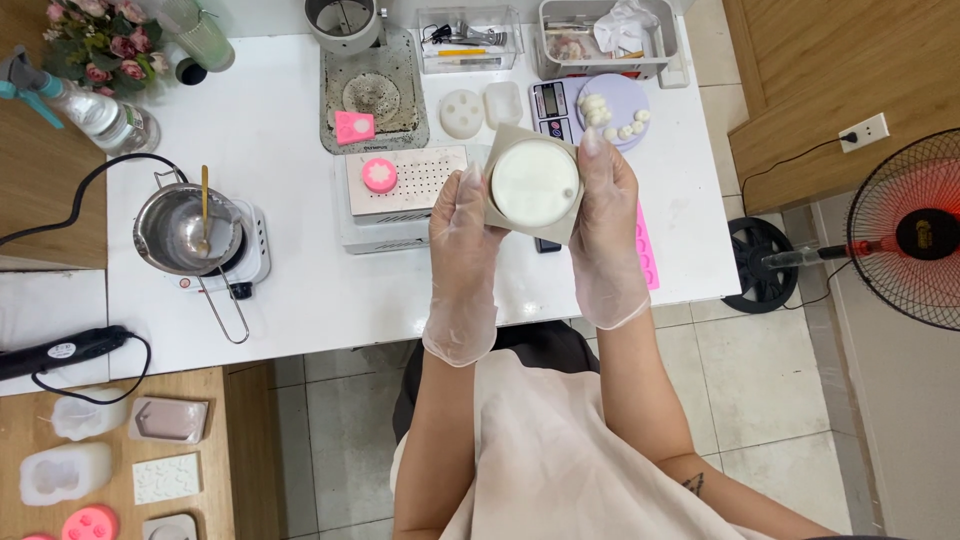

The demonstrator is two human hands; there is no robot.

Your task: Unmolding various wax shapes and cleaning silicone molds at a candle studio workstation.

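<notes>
Both my hands wear clear gloves and hold up a round white candle in a tin [535, 180] that rests on a grey square card [505, 140]. My left hand [462, 235] grips the card's left edge with the thumb against the tin. On the right edge, my right hand [608, 220] grips with fingers stretched upward. The candle hovers over the white table [290, 290], just right of a white perforated warming box [405, 195] that carries a small pink round piece [379, 175].
A steel pot with a spoon [188, 228] sits on a small hot plate at left. Behind are a grey tray [373, 92], white moulds [462, 112], a scale [552, 102], a lilac plate with white pieces [618, 105], clear boxes. A red fan [915, 232] stands right.
</notes>
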